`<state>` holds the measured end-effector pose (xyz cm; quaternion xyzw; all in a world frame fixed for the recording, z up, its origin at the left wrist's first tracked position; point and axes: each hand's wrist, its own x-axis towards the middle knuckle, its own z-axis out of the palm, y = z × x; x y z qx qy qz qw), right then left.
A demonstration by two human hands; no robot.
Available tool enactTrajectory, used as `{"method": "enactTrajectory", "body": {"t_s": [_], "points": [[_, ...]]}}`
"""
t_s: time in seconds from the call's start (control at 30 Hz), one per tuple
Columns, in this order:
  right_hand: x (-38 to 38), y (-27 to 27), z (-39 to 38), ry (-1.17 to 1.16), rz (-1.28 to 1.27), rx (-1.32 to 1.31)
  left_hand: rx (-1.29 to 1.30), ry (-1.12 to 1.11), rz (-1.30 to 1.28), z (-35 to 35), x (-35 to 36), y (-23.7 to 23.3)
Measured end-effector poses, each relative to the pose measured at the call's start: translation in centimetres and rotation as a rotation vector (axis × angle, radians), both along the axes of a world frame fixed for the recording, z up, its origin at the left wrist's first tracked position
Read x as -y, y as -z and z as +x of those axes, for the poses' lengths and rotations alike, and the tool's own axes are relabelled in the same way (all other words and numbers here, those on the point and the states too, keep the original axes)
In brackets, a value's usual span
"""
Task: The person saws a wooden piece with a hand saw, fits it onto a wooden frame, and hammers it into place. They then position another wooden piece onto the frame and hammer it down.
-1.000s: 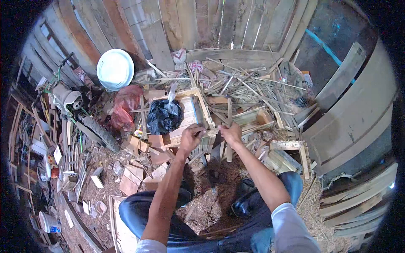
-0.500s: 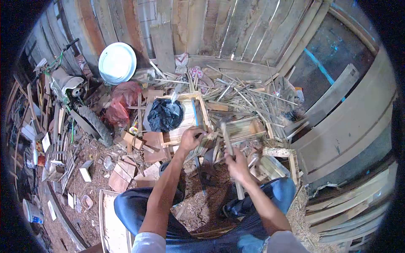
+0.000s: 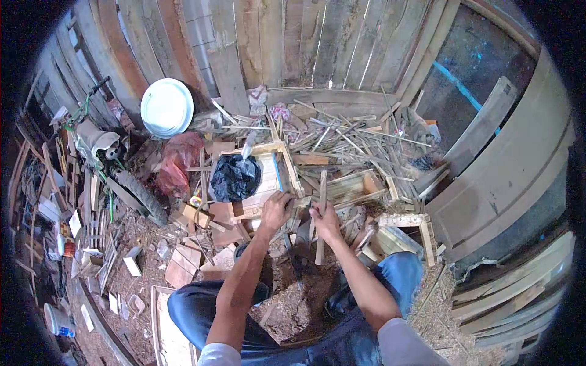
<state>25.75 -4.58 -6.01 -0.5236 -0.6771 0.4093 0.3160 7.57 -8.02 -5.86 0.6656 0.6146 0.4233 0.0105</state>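
Currently, the right hand [image 3: 326, 222] grips one stick [image 3: 323, 190]; the left hand [image 3: 277, 210], hold unclear, is near one bag [image 3: 234, 179].

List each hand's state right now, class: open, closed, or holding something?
Left hand: fingers curled by the wooden box; whether it grips anything cannot be told.
Right hand: closed, holding a wooden stick.

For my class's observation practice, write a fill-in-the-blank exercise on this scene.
1. The ____ grip holds the long wooden piece.
2. A ____ plastic bag lies between the red bag and the left grip.
3. The large round object by the plank wall is ____.

Missing words: right; black; white.
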Motion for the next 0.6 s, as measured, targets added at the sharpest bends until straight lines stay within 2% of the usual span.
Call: {"method": "enactTrajectory", "body": {"t_s": [0.03, 0.13, 0.27, 0.33, 0.43, 0.6], "points": [[-0.1, 1.0, -0.1, -0.034, 0.001, -0.174, -0.033, 0.032, 0.023, 0.0, 0.1, 0.0], [-0.4, 2.8, -0.2, -0.044, -0.022, -0.070, -0.158, 0.014, 0.016, 0.2, 0.6, -1.0], [-0.7, 4.5, -0.6, -0.067, 0.022, -0.172, -0.187, -0.042, -0.014, 0.7, 0.9, -1.0], [-0.8, 4.9, -0.8, -0.060, -0.081, -0.267, 0.110, -0.079, -0.009, 0.7, 0.9, -0.4], [-0.7, 4.7, -0.5, -0.062, -0.127, -0.180, 0.234, -0.064, -0.162, 0.0, 0.8, -0.3], [-1.5, 6.8, -0.6, -0.189, -0.101, -0.199, 0.132, -0.043, -0.093, -0.1, 1.0, -0.5]]}}
